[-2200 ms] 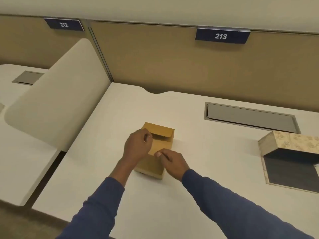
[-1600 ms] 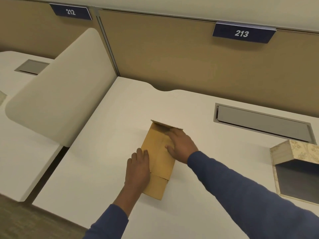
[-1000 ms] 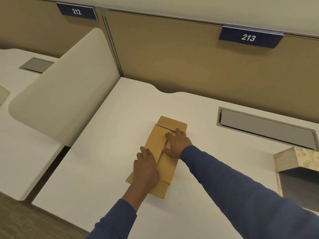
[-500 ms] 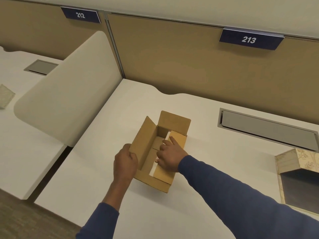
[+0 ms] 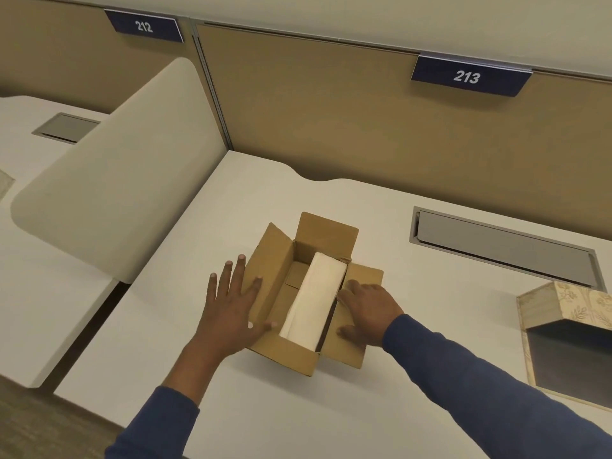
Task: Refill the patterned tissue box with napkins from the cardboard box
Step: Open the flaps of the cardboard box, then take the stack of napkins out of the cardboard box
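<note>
A brown cardboard box (image 5: 291, 352) stands on the white desk (image 5: 331, 409) with all its flaps spread open. Inside it lies a white stack of napkins (image 5: 314, 299) along the right side. My left hand (image 5: 231, 313) rests flat, fingers spread, on the left flap. On the right flap my right hand (image 5: 367, 309) presses down, fingers at the box's inner edge beside the napkins. The patterned tissue box (image 5: 573, 306) sits at the right edge of the desk, its lid raised over a dark base.
A grey cable hatch (image 5: 503, 246) is set into the desk behind the boxes. A rounded beige divider (image 5: 109, 200) separates this desk from the left one. Tan partition panels with signs 212 and 213 close off the back.
Both hands unfolded the closed cardboard box's flaps and pushed them outward. The white napkin stack inside came fully into sight. The left hand went from gripping the left flap to lying flat on it.
</note>
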Tool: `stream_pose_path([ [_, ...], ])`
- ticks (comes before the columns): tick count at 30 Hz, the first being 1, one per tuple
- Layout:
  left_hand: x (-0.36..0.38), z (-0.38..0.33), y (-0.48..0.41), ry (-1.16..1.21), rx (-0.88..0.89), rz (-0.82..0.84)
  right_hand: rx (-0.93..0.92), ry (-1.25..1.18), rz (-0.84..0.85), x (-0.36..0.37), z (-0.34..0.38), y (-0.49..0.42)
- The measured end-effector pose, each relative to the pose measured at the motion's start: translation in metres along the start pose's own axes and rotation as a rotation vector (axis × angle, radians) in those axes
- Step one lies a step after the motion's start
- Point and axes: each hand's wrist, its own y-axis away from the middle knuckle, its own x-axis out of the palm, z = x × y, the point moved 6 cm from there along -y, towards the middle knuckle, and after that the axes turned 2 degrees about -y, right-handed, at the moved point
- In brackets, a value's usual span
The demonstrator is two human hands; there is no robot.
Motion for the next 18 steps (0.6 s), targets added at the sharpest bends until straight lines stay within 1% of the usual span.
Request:
stream_pose_path([
  [1, 0.007, 0.000, 0.001, -0.047, 0.008, 0.086, 0.015, -0.033, 0.013, 0.006, 0.000, 0.001],
  [3, 0.015, 0.002, 0.004, -0.157, 0.021, 0.194, 0.039, -0.083, 0.021, 0.015, 0.001, 0.001],
  [6, 0.026, 0.001, 0.005, -0.298, 0.006, 0.300, 0.062, -0.140, 0.000, 0.022, 0.004, 0.001],
  [8, 0.031, -0.006, 0.006, -0.303, -0.014, 0.332, 0.058, -0.153, -0.011, 0.024, 0.004, 0.001],
  [10, 0.036, -0.016, 0.007, -0.244, -0.022, 0.369, 0.053, -0.152, -0.015, 0.024, 0.004, 0.002],
  [13, 0.030, -0.029, -0.001, -0.036, -0.044, 0.438, 0.050, -0.150, -0.007, 0.026, 0.004, 0.003],
  [16, 0.009, -0.058, -0.018, 0.215, -0.015, 0.312, 0.060, -0.153, 0.001, 0.028, 0.007, 0.003],
  [18, 0.012, -0.075, -0.028, 0.416, -0.124, 0.309, 0.068, -0.157, -0.008, 0.030, 0.008, 0.003],
])
